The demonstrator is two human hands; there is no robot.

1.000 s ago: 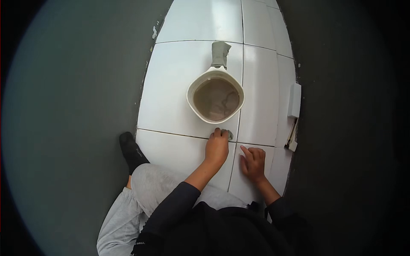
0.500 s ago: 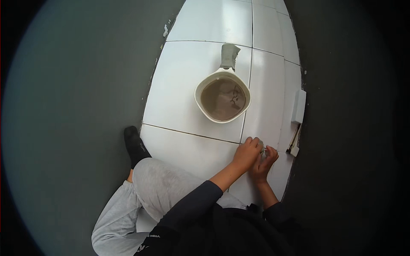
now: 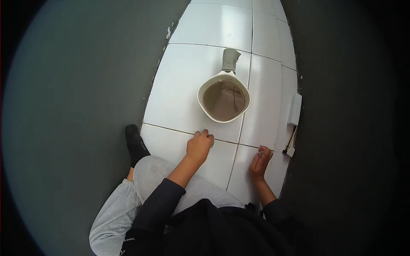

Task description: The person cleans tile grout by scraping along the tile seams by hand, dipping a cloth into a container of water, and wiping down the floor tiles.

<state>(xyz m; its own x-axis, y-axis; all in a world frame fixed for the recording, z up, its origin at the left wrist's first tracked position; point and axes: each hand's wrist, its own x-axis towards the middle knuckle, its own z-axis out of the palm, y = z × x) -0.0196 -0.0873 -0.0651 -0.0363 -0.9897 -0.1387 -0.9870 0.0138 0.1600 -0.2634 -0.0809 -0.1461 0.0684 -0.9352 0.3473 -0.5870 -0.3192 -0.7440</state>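
My left hand (image 3: 200, 147) is closed over the white tiles, fingers curled round a small grey lump (image 3: 212, 144) that shows at their edge. To the right, my right hand (image 3: 260, 165) is curled with its palm turned inward, and a little grey piece (image 3: 260, 154) shows between thumb and fingers. The two hands are apart. Beyond them stands a white dipper (image 3: 224, 97) holding murky brown water, its handle end pointing away from me. A flat grey-green piece (image 3: 231, 59) covers that handle; whether it is wrapped or lying there I cannot tell.
White tiles (image 3: 171, 85) run away from me, with dark grey floor (image 3: 85, 77) on both sides. Along the right edge lie a white block (image 3: 294, 109) and a thin stick-like item (image 3: 290, 143). My bent leg (image 3: 158, 170) and dark sock (image 3: 135, 143) are at the left.
My hands, close together before, have separated. My left hand has moved left with a grey lump, while my right hand stays near its place. The view has shifted slightly.
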